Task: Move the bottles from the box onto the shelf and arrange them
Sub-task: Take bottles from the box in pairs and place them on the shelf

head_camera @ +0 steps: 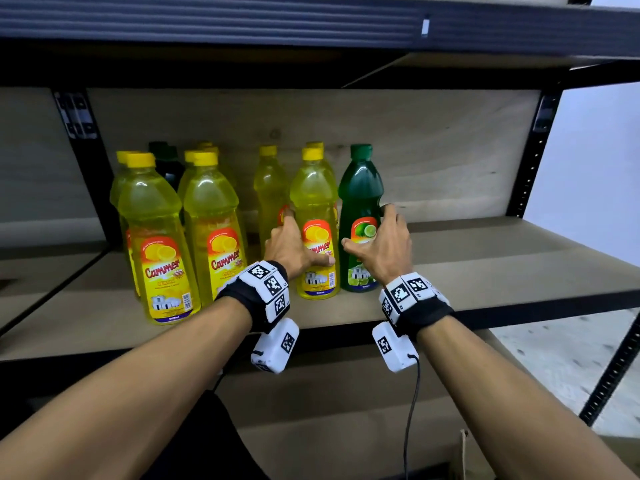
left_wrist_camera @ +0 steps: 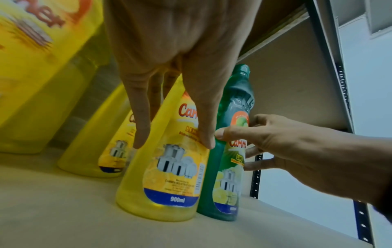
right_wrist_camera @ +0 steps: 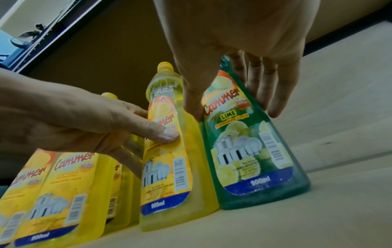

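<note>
Shelf board [head_camera: 485, 271], items rel. to green lime bottle [head_camera: 360, 216]:
- Green lime btl: upright, R hand [head_camera: 384, 251] gripping it.
- Yellow lemon bottle [head_camera: 315, 216]: touching its left side, L hand [head_camera: 291, 247] gripping.
- More yellow btls [head_camera: 156, 237]: further left, upright.

— What can you read on the yellow bottles [head_camera: 159, 237]?

— "Cammer" in red script on each label, and "900ml" on the blue band at the foot of the nearest yellow bottle [right_wrist_camera: 169, 167].

— And the green bottle [right_wrist_camera: 250, 151]?

— "Cammer" again, then "LIME", a "NEW" burst beside the brand, and "900ml" at the bottom. The finer print is too small to read.
</note>
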